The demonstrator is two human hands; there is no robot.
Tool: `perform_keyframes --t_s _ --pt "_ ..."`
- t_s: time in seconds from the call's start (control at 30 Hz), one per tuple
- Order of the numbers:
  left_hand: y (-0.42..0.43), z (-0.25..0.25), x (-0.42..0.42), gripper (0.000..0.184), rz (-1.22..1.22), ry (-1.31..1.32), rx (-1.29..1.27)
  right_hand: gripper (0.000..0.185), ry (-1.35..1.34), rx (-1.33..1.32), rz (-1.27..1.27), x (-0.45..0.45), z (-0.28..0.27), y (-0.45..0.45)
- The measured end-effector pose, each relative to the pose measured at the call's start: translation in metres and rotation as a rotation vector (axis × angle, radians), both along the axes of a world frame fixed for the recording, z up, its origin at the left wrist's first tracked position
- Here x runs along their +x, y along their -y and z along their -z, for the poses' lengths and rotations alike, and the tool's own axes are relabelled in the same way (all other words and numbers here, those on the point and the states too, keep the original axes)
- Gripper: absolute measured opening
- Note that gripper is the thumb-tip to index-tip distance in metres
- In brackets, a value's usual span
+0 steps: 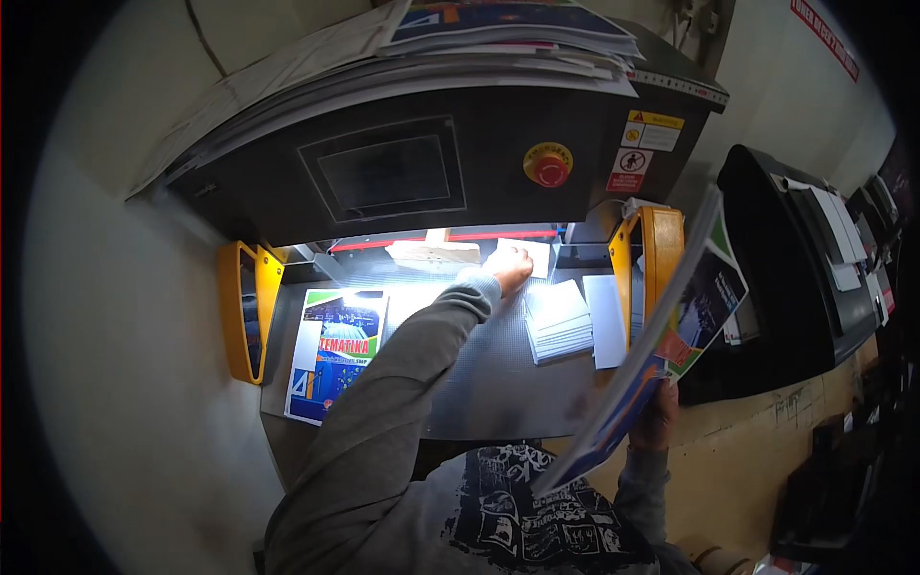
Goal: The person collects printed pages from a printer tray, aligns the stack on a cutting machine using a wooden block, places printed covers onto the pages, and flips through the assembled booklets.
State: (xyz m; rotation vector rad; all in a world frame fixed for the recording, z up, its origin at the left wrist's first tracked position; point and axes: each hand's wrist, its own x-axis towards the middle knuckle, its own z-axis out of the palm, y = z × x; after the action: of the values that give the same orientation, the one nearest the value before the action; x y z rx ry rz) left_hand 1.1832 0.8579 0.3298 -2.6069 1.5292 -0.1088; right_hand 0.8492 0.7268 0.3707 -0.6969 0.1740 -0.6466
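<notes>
My left hand (513, 269) reaches into the lit opening of the machine, its fingers closed on a small white paper block (540, 256). Left of it lies a pale wooden piece (433, 253). Nearer to me, a fanned stack of white paper (559, 324) rests on the metal table (470, 393). My right hand (655, 419) grips a thick colourful booklet (692, 305) by its lower part and holds it up, tilted, at the right. A printed book with a "TEMATIKA" cover (335, 359) lies flat at the left of the table.
Yellow guards (245, 311) flank the opening. Above it, the dark machine housing (517, 206) carries a screen (388, 174) and a red emergency button (550, 171). Printed sheets (517, 72) lie on top. A black machine (786, 316) stands at the right.
</notes>
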Motion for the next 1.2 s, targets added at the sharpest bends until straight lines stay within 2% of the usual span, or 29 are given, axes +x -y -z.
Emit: perform_keyframes --t_s 0.07,0.13,0.17,0.23,0.3,0.37,0.4,0.5,0.83,0.9,0.93,0.97,1.07,1.1,1.2 --pt "-0.006 -0.015 -0.012 0.019 -0.061 0.021 -0.025 0.032 -0.025 -0.065 -0.012 -0.003 0.000 0.005" --pt "-0.016 -0.023 -0.023 0.026 -0.071 -0.162 -0.250 0.029 -0.072 -0.124 0.009 -0.003 -0.009 -0.001" --pt "-0.020 -0.015 -0.021 0.026 -0.082 -0.169 -0.248 0.029 -0.080 -0.122 -0.002 -0.004 -0.007 -0.003" --pt "-0.023 -0.003 -0.010 0.027 -0.044 -0.011 -0.156 0.030 -0.094 -0.159 -0.035 -0.002 -0.003 -0.003" --pt "-0.020 -0.002 -0.006 0.023 -0.127 -0.040 -0.116 0.030 -0.093 -0.152 -0.061 0.000 -0.007 -0.008" --pt "-0.018 0.001 0.001 0.022 -0.109 -0.154 0.000 0.031 -0.098 -0.147 -0.081 0.002 -0.008 -0.009" --pt "-0.018 -0.004 0.001 0.022 -0.076 -0.123 0.036 0.032 -0.088 -0.134 -0.078 0.001 -0.007 -0.009" --pt "-0.020 -0.017 -0.005 0.022 -0.025 -0.090 0.052 0.033 -0.083 -0.125 -0.057 -0.004 -0.004 -0.008" --pt "0.000 0.000 -0.002 0.021 0.160 0.090 0.116 0.031 -0.127 -0.143 -0.013 -0.018 -0.004 -0.005" --pt "0.004 0.008 -0.005 0.020 -0.012 0.092 -0.065 0.030 -0.141 -0.168 0.010 -0.017 -0.008 -0.005" --pt "0.004 0.012 -0.005 0.020 -0.099 0.007 -0.304 0.029 -0.160 -0.189 0.030 -0.018 -0.010 -0.005" --pt "0.001 0.019 -0.005 0.020 -0.101 0.006 -0.299 0.029 -0.161 -0.184 0.028 -0.018 -0.013 -0.006" --pt "-0.035 -0.028 -0.034 0.014 -0.239 -0.267 -0.793 0.027 -0.217 -0.260 0.000 -0.016 -0.019 -0.012" --pt "-0.064 -0.056 -0.053 0.014 -0.378 -0.424 -0.798 0.026 -0.259 -0.273 -0.066 -0.013 -0.021 -0.014" --pt "-0.126 -0.074 -0.077 0.015 -0.580 -0.506 -0.899 0.024 -0.315 -0.303 -0.181 0.003 -0.006 -0.039"
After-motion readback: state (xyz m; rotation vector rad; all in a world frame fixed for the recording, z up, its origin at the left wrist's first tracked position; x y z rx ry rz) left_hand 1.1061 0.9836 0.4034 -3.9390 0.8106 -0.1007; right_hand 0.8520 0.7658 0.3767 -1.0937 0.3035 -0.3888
